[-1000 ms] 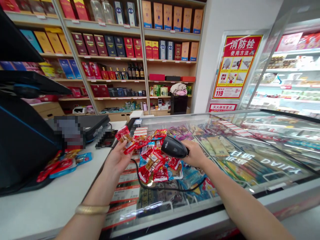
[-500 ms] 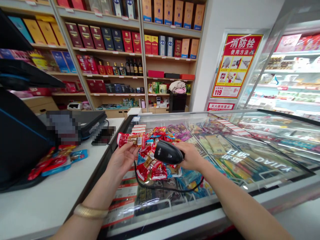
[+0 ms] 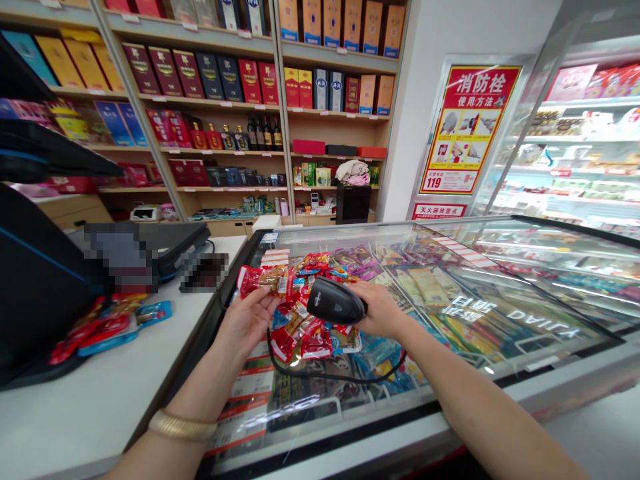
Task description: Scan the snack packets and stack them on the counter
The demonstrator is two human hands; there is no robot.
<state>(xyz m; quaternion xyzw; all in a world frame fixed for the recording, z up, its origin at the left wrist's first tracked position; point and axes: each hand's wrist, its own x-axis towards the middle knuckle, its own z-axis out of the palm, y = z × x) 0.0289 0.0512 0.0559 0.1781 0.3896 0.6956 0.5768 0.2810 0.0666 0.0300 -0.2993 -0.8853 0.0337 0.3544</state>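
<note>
My left hand [image 3: 251,318] is closed on a red snack packet [image 3: 265,280] with a clear middle and a white barcode label near its right end. In my right hand [image 3: 379,308] is a black barcode scanner [image 3: 336,301], its head directed left towards that packet. The scanner's handle is hidden behind my fingers. Below both hands, a pile of red and blue snack packets [image 3: 295,328] lies on the glass top of a freezer [image 3: 320,437]. A black cable [image 3: 325,377] loops across the glass beneath the scanner.
More red and blue packets [image 3: 113,327] lie on the white counter [image 3: 65,427] at left, beside a black checkout terminal [image 3: 45,273]. Frozen goods show through the freezer glass. Shelves of boxes and bottles [image 3: 210,107] stand behind, with a red poster [image 3: 470,127] on the wall.
The held packet has shifted slightly to the right, nearer the scanner, and its barcode label shows more clearly. My right hand keeps nearly the same place. The whole view has moved slightly.
</note>
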